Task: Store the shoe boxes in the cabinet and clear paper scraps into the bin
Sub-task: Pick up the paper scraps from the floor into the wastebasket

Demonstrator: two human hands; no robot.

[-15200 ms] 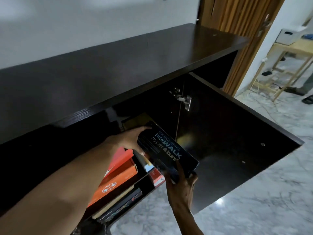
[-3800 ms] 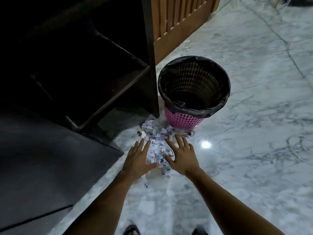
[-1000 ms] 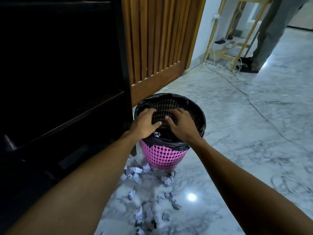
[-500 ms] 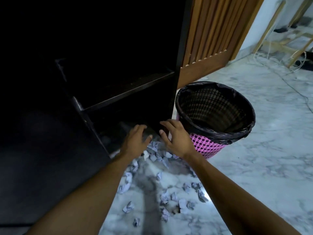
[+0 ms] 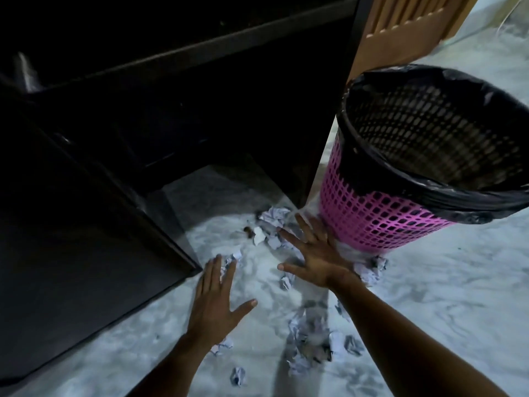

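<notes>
1. Paper scraps (image 5: 273,222): lay crumpled on the marble floor (image 5: 443,310), strewn from the foot of the bin (image 5: 372,219) out to its left and near side. Clustered thickest just left of the bin's base, with a second clump farther out on the near side.
2. Bin: stood on the floor, pink mesh wall below, black liner (image 5: 369,167) folded over the rim. Too dark inside to tell any contents.
3. Right hand (image 5: 315,253): reached palm down just beside the bin's base, on its left. Fingers straight and fanned wide, gripped nothing. Fingertips met the nearest cluster of scraps.
4. Left hand (image 5: 217,302): lay palm down farther left of the bin. Fingers straight, thumb splayed out, held nothing. Fingertips reached one small scrap. Could not tell whether either palm pressed the floor.
5. Cabinet (image 5: 86,253): stood dark, immediately left of the bin, its upright edge just beside the bin's wall.
6. Wooden slatted panel (image 5: 400,30): rose behind the bin.
</notes>
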